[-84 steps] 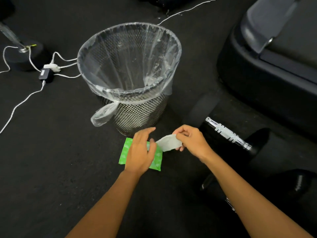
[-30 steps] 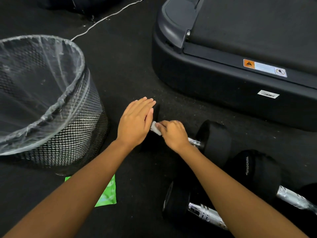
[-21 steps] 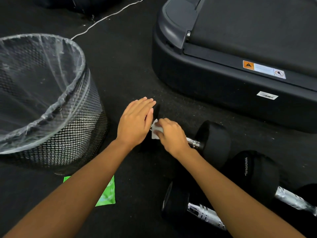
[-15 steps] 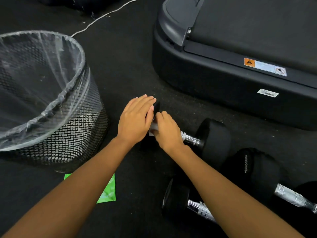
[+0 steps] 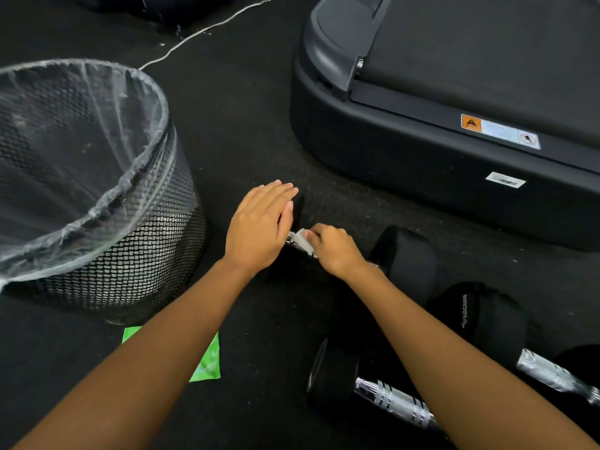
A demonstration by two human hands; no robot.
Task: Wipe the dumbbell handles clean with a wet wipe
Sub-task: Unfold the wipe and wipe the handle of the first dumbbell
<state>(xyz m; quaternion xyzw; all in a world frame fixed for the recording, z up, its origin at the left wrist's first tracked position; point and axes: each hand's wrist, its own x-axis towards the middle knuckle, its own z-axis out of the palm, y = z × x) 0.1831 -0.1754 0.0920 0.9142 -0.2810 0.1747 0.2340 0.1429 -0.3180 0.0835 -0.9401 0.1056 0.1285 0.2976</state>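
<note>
Pack (image 5: 206, 368): green, flat on the floor just in front of the bin (image 5: 97, 196), partly hidden by the left forearm.
Near dumbbell (image 5: 334, 371): to the right of the bin, closest to the person. Chrome handle bare, no wipe on it.
Third dumbbell (image 5: 480, 316): further right of the bin. Handle also bare.
Far dumbbell (image 5: 406, 258): on the floor just right of the bin. This is the item in work.
Left hand (image 5: 259, 225): flat, fingers straight and together, resting on the head nearest the bin. Judged to be a brace against rolling.
Right hand (image 5: 334, 248): fingers curled, pinching the wipe (image 5: 302, 239) onto the handle (image 5: 291, 238) at its bin-side end.
Treadmill (image 5: 422, 164): beyond the dumbbells, far right of the bin.
Cable (image 5: 201, 30): white, on the floor behind the bin.
Progress: early. The wipe is out of the pack and in contact with the first handle. How much of that handle is clean cannot be told. Two more handles appear untouched, and the bin holds no used wipe that shows.
Change: 2.8 s ago both hands were at the pack in front of the bin, drawing the wipe out. Since 0.5 s ago the right hand has slid slightly away from the bin along the handle, exposing the wipe and a short chrome section. The left hand has not moved.
</note>
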